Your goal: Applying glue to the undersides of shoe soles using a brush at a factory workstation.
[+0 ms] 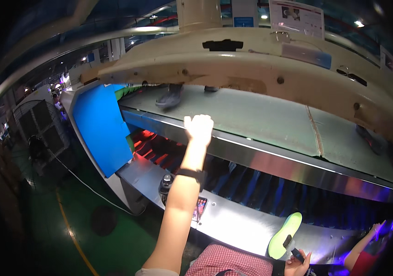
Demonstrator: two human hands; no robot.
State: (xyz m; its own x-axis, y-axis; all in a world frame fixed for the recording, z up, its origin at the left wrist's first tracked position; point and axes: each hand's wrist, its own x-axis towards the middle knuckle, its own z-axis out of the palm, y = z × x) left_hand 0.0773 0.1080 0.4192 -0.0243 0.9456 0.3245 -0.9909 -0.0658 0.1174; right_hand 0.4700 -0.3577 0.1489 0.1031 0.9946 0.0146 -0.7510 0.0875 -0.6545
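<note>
My left arm stretches forward over the metal ledge, and my left hand [199, 128] is above the front edge of the green conveyor belt [261, 115]. Its thumb stands apart from the fingers, and nothing shows in it. A dark shoe [169, 97] rides on the belt just beyond. Low on the right, my right hand [298, 264] is closed around the black handle of a brush [294, 250]. The brush head overlaps a bright yellow-green shoe sole [289, 228] at the ledge; whether they touch I cannot tell.
Across the top runs a beige machine hood [251, 66], low over the belt. A black bottle [165, 182] and a phone [199, 208] rest on the metal ledge [238, 218]. Left stands a blue panel [100, 124]. Another person's hand [377, 227] is at far right.
</note>
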